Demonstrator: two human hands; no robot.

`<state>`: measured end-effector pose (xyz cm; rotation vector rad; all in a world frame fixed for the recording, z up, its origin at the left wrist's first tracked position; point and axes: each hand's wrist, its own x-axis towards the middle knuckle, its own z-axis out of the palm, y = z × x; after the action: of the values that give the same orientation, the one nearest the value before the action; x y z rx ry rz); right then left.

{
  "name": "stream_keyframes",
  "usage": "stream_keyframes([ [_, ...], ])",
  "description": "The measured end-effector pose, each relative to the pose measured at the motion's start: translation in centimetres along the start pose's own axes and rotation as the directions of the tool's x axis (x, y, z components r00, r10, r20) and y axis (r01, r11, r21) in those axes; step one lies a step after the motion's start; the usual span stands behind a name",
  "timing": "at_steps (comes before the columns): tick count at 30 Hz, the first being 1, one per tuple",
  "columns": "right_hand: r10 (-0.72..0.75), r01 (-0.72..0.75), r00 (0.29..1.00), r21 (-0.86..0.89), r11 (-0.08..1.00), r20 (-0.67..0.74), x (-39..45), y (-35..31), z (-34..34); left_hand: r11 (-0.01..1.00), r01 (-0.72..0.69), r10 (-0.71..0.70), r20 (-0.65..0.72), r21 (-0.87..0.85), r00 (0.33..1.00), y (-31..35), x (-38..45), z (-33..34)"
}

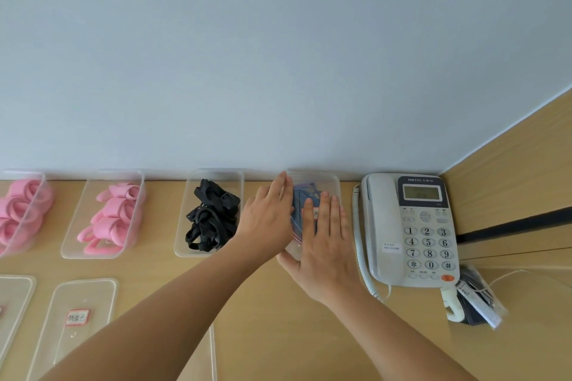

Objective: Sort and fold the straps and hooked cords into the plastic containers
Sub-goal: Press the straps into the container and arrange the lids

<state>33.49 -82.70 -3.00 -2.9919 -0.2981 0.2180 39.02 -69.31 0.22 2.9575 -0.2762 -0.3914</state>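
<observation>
Several clear plastic containers line the wall on a wooden desk. The far-right container [332, 183] holds blue and purple cords [298, 199] under a clear lid. My right hand [325, 244] lies flat on that lid, fingers straight. My left hand [267, 219] rests with straight fingers against the container's left side. To the left stands a container [185, 244] of black straps [212, 219], then two containers [69, 249] of pink folded straps [116, 213], with the far-left pink straps [18, 210] cut off at the edge.
A grey desk telephone [411, 229] sits right beside the lidded container, its coiled cord [360, 244] between them. Loose clear lids lie at the front left, one with a red-edged label [77, 317]. A packet [478, 300] lies in the right corner by a wooden side panel.
</observation>
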Motion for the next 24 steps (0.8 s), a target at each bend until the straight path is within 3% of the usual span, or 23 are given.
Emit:
stream_keyframes([
  [2,0.017,-0.017,1.000,0.024,1.000,0.006,-0.1,0.1,-0.5,0.997,-0.051,0.045,-0.115,-0.055,0.992,-0.6,-0.6,-0.2],
  [4,0.046,-0.041,0.998,0.100,0.994,-0.049,-0.5,0.2,-1.1,0.980,-0.147,0.099,-0.318,-0.132,0.943,-1.7,-1.8,-0.4],
  [6,0.083,-0.037,0.975,0.218,0.975,-0.208,-1.6,0.0,-1.6,0.956,-0.230,0.113,-0.492,-0.184,0.863,-3.4,-3.7,-0.2],
  [8,0.124,-0.006,0.903,0.276,0.961,-0.412,-3.4,-1.3,-1.4,0.940,-0.271,0.098,-0.591,-0.210,0.800,-5.6,-6.0,0.2],
  [11,0.160,0.004,0.836,0.299,0.954,-0.524,-6.7,-6.3,0.1,0.919,-0.300,0.058,-0.668,-0.254,0.742,-9.1,-9.9,1.2],
  [15,0.075,0.072,0.898,0.312,0.947,-0.433,-11.3,-15.1,3.4,0.911,-0.298,0.037,-0.663,-0.286,0.748,-14.1,-15.7,2.7],
  [19,0.054,-0.029,0.992,0.218,0.976,-0.110,-13.3,-22.8,5.4,0.920,-0.226,-0.012,-0.597,-0.322,0.802,-19.2,-20.4,4.1],
  [22,0.107,-0.125,0.986,0.145,0.982,0.125,-13.7,-25.8,6.2,0.921,-0.183,-0.044,-0.559,-0.343,0.828,-21.6,-23.2,4.3],
  [24,0.134,-0.156,0.976,0.121,0.980,0.173,-13.9,-26.5,6.5,0.917,-0.190,-0.038,-0.551,-0.351,0.834,-22.7,-24.2,4.3],
])
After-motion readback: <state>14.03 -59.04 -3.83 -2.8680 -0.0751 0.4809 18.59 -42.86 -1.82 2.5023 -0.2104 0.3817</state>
